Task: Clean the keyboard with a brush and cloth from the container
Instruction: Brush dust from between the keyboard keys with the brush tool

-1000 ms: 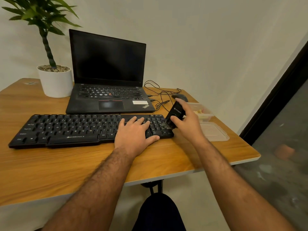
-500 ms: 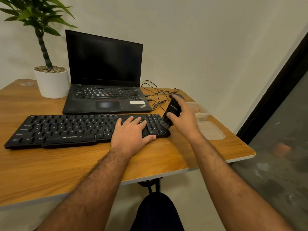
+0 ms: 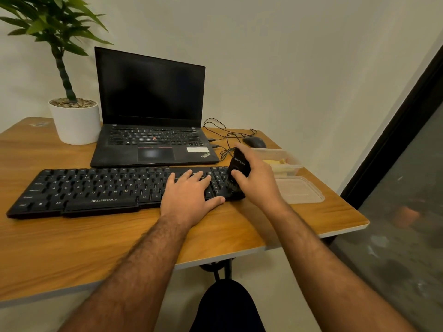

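An open black laptop [image 3: 153, 130] stands on the wooden table [image 3: 72, 238]. Left of the laptop: a potted plant [image 3: 72, 111]. Right of it: a black mouse [image 3: 254, 142] with tangled cables [image 3: 223, 137].

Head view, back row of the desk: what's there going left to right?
Potted plant → laptop → tangled cables → mouse → clear container at the right edge.

Matt black plastic keyboard [image 3: 115, 188] – wood-grain table [image 3: 72, 248] – clear plastic container [image 3: 285, 161].
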Available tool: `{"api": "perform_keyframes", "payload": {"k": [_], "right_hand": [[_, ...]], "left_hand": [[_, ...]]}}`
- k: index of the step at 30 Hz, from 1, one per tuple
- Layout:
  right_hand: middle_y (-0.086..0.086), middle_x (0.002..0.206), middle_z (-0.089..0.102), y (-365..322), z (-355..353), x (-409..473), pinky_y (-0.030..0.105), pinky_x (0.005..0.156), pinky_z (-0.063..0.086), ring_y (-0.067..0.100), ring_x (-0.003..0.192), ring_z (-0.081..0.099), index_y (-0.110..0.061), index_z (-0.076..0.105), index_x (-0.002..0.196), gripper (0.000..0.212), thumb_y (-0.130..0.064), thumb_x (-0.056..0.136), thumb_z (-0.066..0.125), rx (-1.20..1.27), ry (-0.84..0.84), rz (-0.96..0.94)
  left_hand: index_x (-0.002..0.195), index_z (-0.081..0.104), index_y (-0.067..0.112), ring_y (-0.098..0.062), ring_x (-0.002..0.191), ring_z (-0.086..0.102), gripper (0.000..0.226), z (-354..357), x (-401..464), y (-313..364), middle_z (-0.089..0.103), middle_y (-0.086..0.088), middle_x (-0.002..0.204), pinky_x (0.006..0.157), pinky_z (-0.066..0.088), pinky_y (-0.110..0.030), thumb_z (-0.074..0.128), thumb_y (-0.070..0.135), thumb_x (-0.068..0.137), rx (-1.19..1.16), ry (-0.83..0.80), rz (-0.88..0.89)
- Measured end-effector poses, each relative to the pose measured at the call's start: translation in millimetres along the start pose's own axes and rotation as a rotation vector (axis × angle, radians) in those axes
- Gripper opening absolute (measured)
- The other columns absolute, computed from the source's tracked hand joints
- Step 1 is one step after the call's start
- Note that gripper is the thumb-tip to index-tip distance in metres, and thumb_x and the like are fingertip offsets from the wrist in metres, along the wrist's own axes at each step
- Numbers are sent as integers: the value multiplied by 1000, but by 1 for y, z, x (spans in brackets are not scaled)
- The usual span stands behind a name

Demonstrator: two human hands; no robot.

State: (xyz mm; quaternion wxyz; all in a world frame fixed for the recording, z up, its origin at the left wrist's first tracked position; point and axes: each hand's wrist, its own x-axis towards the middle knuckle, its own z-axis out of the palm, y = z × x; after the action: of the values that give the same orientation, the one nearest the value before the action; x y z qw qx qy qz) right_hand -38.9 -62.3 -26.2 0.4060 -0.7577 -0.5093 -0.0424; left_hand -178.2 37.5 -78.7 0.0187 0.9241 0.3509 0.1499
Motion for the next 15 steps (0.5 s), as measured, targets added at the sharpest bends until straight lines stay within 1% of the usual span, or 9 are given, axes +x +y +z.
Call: {"api": "perform_keyframes", "payload": {"k": [2, 4, 6, 7, 9, 11, 13, 15], "right_hand": [[-2, 138, 56, 4, -2, -4, 30, 95, 53, 14, 123, 53, -35, 41, 147, 65, -14, 91, 67, -47, -33, -26], [-1, 137, 55, 4, -13, -3, 27, 88, 53, 16, 121, 55, -37, 41, 145, 66, -13, 90, 68, -86, -126, -10], [0, 136, 55, 4, -25, 3, 28, 85, 55, 17, 120, 55, -36, 43, 144, 67, -11, 88, 69, -120, -197, 21], [1, 136, 56, 5, -28, 6, 31, 85, 56, 18, 119, 56, -35, 43, 144, 67, -11, 87, 69, -125, -191, 34], [2, 136, 57, 4, -29, 8, 35, 88, 58, 18, 120, 57, -35, 41, 145, 68, -13, 88, 69, -91, -100, 46], [1, 137, 57, 4, -22, 5, 39, 93, 57, 16, 121, 56, -34, 40, 147, 68, -15, 89, 69, -58, -17, 29], [-1, 140, 54, 6, -14, -1, 39, 98, 54, 15, 125, 53, -34, 38, 149, 67, -16, 91, 67, -36, -23, -3], [0, 142, 53, 10, -15, -4, 38, 98, 54, 16, 127, 52, -34, 39, 148, 65, -15, 92, 66, -36, -89, -28]], "left_hand": [[153, 34, 33, -18, 151, 20, 82, 0, 0, 0, 31, 6, 161, 122, 12, -52, 30, 82, 88, -3, 2, -1], [153, 33, 33, -18, 151, 20, 81, -1, 0, 0, 31, 6, 161, 122, 11, -52, 30, 81, 88, -12, -5, -1], [153, 33, 33, -18, 151, 19, 81, -1, 0, 0, 31, 6, 162, 122, 10, -52, 31, 81, 88, -15, -9, -4], [153, 32, 33, -18, 151, 19, 81, -1, 0, 0, 30, 6, 162, 122, 10, -52, 30, 81, 88, -15, -14, -6], [153, 32, 33, -18, 151, 19, 81, -1, 0, 0, 30, 6, 162, 122, 10, -52, 30, 81, 88, -11, -17, -7], [153, 32, 33, -18, 151, 20, 82, -1, 0, 0, 30, 6, 162, 122, 11, -52, 30, 82, 88, -6, -12, -7], [153, 33, 33, -18, 151, 20, 81, -1, 0, 0, 31, 6, 161, 122, 11, -52, 30, 82, 88, -3, -8, -5], [153, 34, 33, -18, 151, 21, 82, 0, -1, 1, 32, 6, 161, 122, 12, -52, 30, 82, 88, 0, -2, -4]]}}
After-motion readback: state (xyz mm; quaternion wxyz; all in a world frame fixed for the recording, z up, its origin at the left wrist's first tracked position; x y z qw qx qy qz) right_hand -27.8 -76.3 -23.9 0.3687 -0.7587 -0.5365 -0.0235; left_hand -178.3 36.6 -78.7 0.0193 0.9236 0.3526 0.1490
